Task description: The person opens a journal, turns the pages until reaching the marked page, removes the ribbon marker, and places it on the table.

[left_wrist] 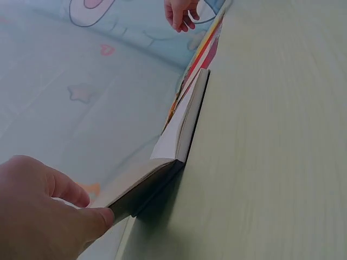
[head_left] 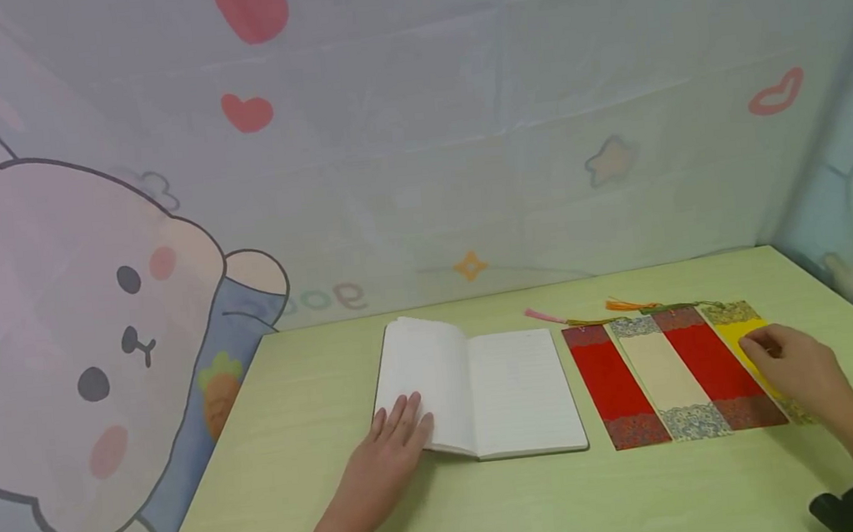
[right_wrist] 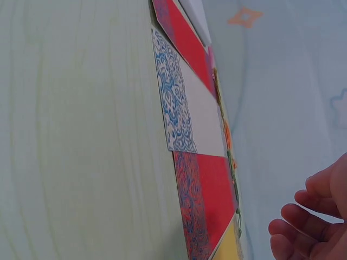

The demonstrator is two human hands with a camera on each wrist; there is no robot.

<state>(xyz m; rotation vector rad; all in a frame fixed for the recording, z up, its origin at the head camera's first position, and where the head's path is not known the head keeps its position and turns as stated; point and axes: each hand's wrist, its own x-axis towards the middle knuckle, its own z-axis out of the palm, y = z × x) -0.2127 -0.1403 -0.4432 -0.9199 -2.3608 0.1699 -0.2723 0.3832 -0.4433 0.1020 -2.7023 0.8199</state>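
An open notebook point(head_left: 525, 392) with blank-looking lined pages lies mid-table; its left side is raised, and the dark cover point(left_wrist: 146, 192) shows beneath in the left wrist view. My left hand point(head_left: 392, 452) grips that raised side at its near edge, fingers over the page and thumb point(left_wrist: 97, 222) along the cover edge. To the right lie several tasselled bookmarks: a red one point(head_left: 611, 377), a cream one point(head_left: 683, 371) with blue-patterned ends, another red one point(head_left: 720, 368) and a yellow one point(head_left: 738, 330). My right hand point(head_left: 798, 362) hovers over the yellow bookmark, fingers loosely curled, holding nothing.
Pink and orange tassels point(head_left: 628, 304) trail past the bookmarks' far ends. The pale green table point(head_left: 275, 445) backs onto a cartoon-printed cloth point(head_left: 404, 176). A black strap or device point(head_left: 851, 506) sits at my right wrist.
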